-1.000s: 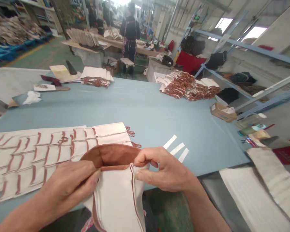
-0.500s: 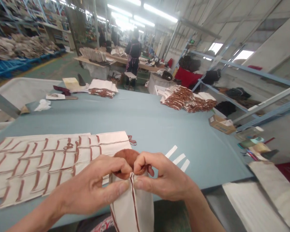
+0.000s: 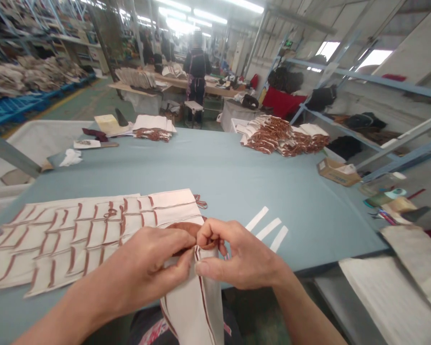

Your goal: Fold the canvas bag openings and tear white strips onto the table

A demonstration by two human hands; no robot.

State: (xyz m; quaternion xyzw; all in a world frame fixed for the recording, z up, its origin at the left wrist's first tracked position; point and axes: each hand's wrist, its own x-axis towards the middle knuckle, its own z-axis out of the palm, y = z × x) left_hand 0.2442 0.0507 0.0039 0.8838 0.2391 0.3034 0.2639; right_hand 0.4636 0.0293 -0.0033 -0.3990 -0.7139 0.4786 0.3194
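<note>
Together, left hand, right hand on cloth

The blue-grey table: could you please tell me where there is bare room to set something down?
Bare tabletop lies between the far cloth stacks and the striped panels, and right of the three white strips. It is crowded around the panels, left hand and right hand.

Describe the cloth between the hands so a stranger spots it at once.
At the near edge of the pale blue table, the left hand and right hand meet. Below them hangs a cream cloth piece with a brown stripe and lining; unlike the striped pieces lying flat beside it, it is lifted.
</note>
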